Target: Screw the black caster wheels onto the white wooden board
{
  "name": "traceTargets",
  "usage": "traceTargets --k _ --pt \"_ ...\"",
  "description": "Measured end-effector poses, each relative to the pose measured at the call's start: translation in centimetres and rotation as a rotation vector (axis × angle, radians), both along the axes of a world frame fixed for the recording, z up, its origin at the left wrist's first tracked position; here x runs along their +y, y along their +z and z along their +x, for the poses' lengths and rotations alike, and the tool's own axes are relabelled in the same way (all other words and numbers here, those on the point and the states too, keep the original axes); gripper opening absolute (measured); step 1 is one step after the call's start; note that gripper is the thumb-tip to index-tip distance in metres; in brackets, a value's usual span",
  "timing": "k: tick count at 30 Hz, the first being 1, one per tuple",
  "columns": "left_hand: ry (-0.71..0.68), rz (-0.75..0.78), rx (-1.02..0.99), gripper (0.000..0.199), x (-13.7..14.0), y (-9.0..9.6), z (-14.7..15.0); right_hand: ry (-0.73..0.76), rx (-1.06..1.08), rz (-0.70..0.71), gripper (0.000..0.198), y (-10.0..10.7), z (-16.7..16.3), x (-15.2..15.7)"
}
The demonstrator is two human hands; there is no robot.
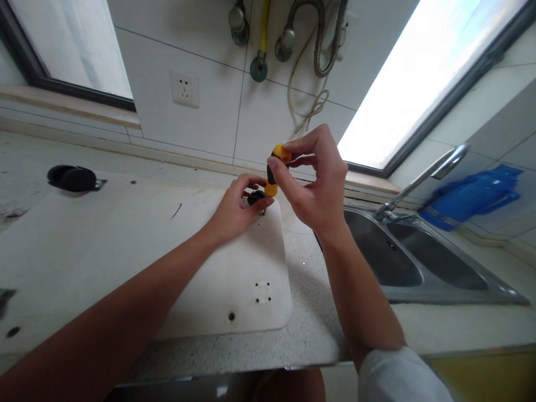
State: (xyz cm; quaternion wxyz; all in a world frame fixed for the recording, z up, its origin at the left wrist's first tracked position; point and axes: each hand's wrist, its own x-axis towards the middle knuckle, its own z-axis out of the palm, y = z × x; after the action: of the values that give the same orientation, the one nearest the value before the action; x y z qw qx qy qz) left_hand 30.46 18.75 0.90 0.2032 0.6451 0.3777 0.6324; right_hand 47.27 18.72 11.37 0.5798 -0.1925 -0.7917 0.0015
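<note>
In the head view, my right hand (320,187) grips a short yellow-and-black screwdriver (271,188) by its handle, held roughly upright. Below it, at the far right corner of a white board (184,273), my left hand (234,209) closes its fingers round a black caster wheel (254,197). The screwdriver's tip and the caster's mounting plate are mostly hidden by my fingers. Another black caster (74,178) sits at the board's far left. Four small screw holes (263,293) and one larger hole (231,316) show at the near right corner.
The board lies on a speckled countertop (312,301) with its front edge close to me. To the right are a double steel sink (377,251), a faucet (427,176) and a blue jug-like container (473,195). Pipe valves (285,46) and a socket (184,89) are on the tiled wall.
</note>
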Motion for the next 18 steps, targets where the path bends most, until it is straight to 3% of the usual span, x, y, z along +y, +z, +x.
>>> traceTargets --k 10,18 --pt "0.015 0.029 0.06 0.024 0.1 -0.1 -0.2 0.057 -0.032 -0.044 0.014 0.0 0.1 0.0" --pt "0.128 0.012 0.354 0.054 0.2 -0.3 -1.3 -0.07 0.049 0.043 0.02 -0.2 0.2 1.0"
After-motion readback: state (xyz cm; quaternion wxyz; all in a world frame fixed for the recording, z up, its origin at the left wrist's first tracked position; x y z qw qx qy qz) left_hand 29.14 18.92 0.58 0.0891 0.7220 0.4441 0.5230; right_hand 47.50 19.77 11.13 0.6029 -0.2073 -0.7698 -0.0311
